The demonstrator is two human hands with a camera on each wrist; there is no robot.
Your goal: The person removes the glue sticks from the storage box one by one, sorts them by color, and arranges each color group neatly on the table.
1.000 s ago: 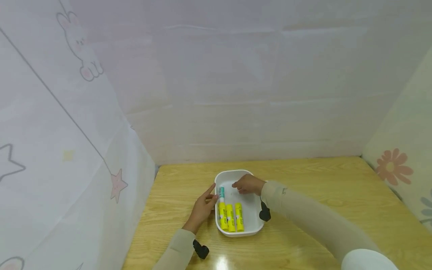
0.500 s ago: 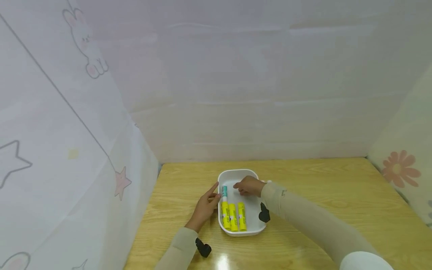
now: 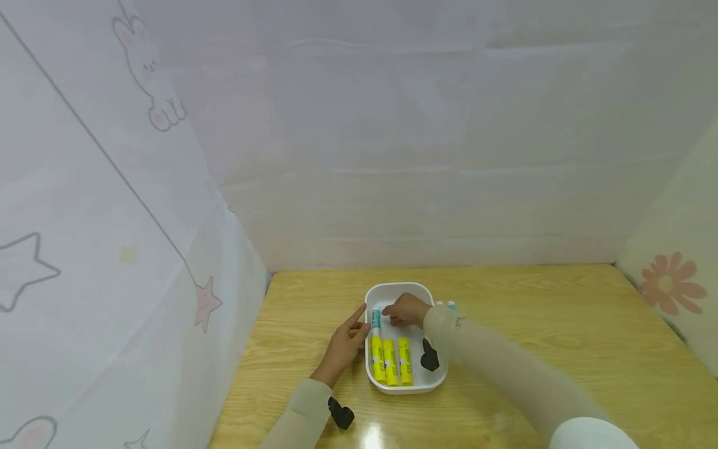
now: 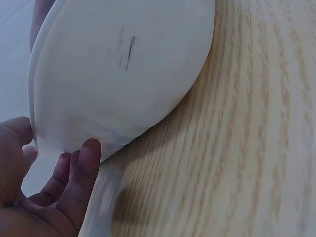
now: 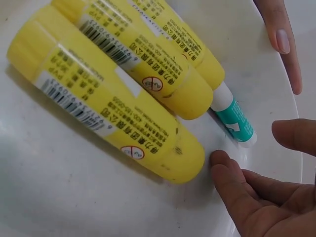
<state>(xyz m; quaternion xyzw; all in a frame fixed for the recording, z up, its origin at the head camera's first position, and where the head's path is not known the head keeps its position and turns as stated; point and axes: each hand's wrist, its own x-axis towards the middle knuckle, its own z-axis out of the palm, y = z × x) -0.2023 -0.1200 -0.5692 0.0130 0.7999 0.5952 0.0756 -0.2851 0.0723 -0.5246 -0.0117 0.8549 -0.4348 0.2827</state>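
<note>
Relaxed right hand (image 3: 405,310) fingertips touch 3 glue sticks (image 3: 391,361); left hand (image 3: 344,343), unclenched, steadies tray (image 3: 436,377).

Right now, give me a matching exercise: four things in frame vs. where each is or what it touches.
Things:
1. left hand
2. right hand
3. glue sticks
4. white tray

Places:
A. lying side by side in the tray
B. on the wooden table
C. inside the tray, fingers next to the stick ends
D. against the tray's outer left wall

Pairs: 1-D, 2-C, 3-A, 4-B
</note>
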